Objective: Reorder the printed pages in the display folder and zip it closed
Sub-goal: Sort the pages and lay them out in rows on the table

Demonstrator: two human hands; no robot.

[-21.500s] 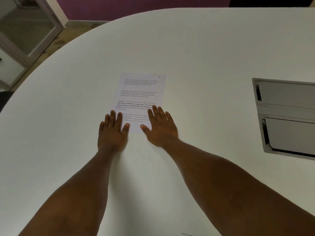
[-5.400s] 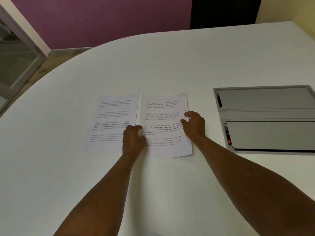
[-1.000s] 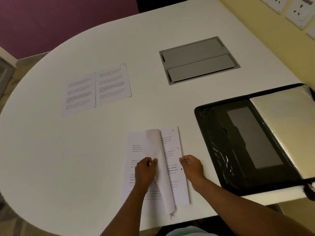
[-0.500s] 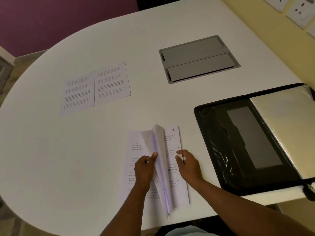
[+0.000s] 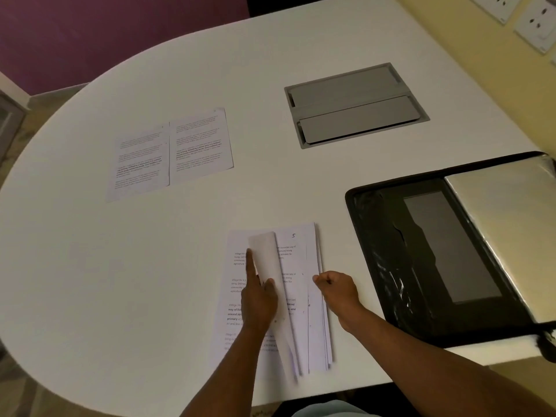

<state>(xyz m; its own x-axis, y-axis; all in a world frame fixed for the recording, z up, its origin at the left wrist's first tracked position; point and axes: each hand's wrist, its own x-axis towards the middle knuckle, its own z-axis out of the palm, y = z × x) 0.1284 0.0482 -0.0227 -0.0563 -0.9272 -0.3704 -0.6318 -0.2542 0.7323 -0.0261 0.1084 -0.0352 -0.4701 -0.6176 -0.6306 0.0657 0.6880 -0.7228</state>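
A: Desk point(image 5: 150, 281) first: what kind of surface is it?

B: White and matte, with a rounded end toward the left of the frame. A grey metal hatch point(image 5: 356, 105) with two flaps is set flush into it at upper centre.

A: And the room around it?

B: A purple wall point(image 5: 105, 28) fills the upper left, with a strip of floor below it. A yellow wall point(image 5: 469, 40) runs down the right side, carrying white sockets point(image 5: 532, 24) in the upper right corner.

A: Where is the display folder?

B: The display folder point(image 5: 421, 266) lies open at the right edge of the frame, black with a zip border; its far half, pale and shiny, runs out of view.

A: The printed pages?

B: Two pages point(image 5: 171, 152) lie side by side, edges touching, left of centre. The stack of pages point(image 5: 304, 326) sits at lower centre, near the desk's front edge and just left of the folder.

A: What are the hands doing?

B: The left hand point(image 5: 258, 299) rests on the stack's left part, forefinger stretched forward, thumb against a sheet point(image 5: 267, 260) that is curled up and over. The right hand point(image 5: 338, 291) has its fingers curled at the stack's right edge, pinching the pages there. A handwritten 5 shows at the top of the exposed page.
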